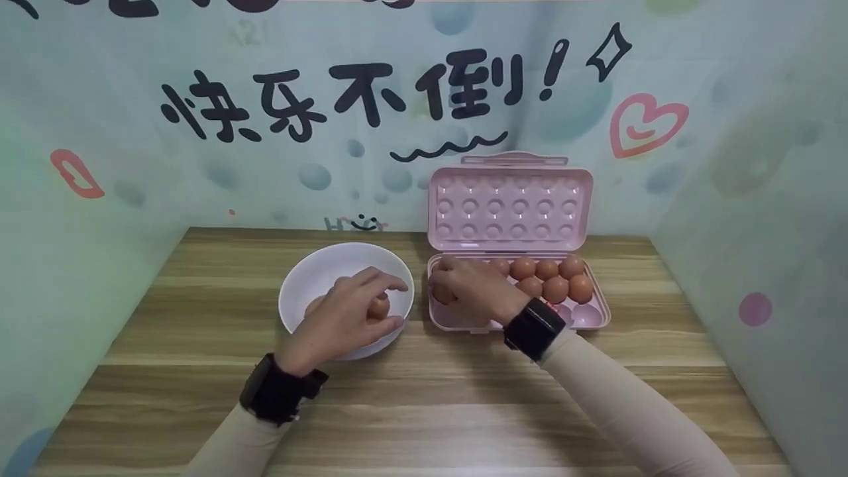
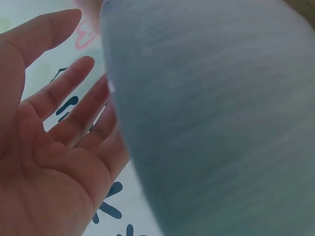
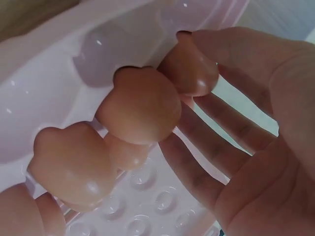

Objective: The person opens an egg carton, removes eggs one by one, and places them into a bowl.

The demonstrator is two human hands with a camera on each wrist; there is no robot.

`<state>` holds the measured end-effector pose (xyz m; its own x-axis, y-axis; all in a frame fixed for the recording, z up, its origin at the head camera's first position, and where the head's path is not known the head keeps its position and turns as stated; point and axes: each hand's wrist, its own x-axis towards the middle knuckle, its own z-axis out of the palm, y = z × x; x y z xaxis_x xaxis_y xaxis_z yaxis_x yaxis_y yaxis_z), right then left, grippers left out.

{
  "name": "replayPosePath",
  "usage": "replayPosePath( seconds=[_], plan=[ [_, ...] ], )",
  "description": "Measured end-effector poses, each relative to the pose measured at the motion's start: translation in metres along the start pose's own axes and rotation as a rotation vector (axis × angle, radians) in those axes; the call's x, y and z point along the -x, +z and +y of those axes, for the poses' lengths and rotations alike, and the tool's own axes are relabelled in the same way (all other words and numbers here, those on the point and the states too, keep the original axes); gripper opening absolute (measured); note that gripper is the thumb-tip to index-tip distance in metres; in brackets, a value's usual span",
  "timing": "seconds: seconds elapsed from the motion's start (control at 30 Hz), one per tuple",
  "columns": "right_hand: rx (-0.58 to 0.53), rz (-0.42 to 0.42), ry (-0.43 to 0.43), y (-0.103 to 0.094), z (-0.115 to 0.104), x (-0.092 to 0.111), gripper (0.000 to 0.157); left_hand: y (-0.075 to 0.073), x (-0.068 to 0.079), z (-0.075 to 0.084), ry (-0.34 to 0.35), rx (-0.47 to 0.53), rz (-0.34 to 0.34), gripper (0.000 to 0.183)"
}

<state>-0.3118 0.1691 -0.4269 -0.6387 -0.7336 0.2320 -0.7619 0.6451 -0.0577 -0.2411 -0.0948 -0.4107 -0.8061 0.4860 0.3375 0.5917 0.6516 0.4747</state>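
My left hand (image 1: 341, 324) hovers over a white bowl (image 1: 311, 275), fingers spread and slightly bent. Its palm and fingers (image 2: 74, 93) are bare in the left wrist view, beside the bowl's outer wall (image 2: 206, 108). Brown eggs (image 1: 379, 307) lie inside the bowl, partly hidden by this hand. My right hand (image 1: 480, 288) reaches into the left end of a pink egg carton (image 1: 599, 315). There it grips an egg (image 3: 189, 71), thumb on one side and fingers round the other. More brown eggs (image 3: 140, 105) sit in the neighbouring cups.
The carton's dimpled lid (image 1: 510, 218) stands raised at the back, close to the printed backdrop (image 1: 371, 172). Front cups (image 1: 586, 315) at the carton's right end hold no eggs. Both bowl and carton rest on a wood-grain table (image 1: 424, 404), with fabric walls on either side.
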Motion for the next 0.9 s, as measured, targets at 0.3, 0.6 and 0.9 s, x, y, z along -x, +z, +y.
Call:
replayPosePath(
  seconds=[0.3,0.6,0.9],
  plan=[
    [0.104,0.006,0.015,0.0059,-0.0009,-0.0073,0.021,0.0005,-0.0007,-0.0008,-0.012,0.002,-0.017,0.043],
    [0.065,-0.044,0.102,0.0084,-0.0016,-0.0071,0.024,0.0043,-0.0030,-0.0030,0.028,0.029,-0.036,0.040],
    [0.050,-0.048,0.090,0.0096,-0.0008,-0.0067,0.021,0.0053,-0.0026,-0.0052,0.042,0.045,-0.020,0.039]
  ],
)
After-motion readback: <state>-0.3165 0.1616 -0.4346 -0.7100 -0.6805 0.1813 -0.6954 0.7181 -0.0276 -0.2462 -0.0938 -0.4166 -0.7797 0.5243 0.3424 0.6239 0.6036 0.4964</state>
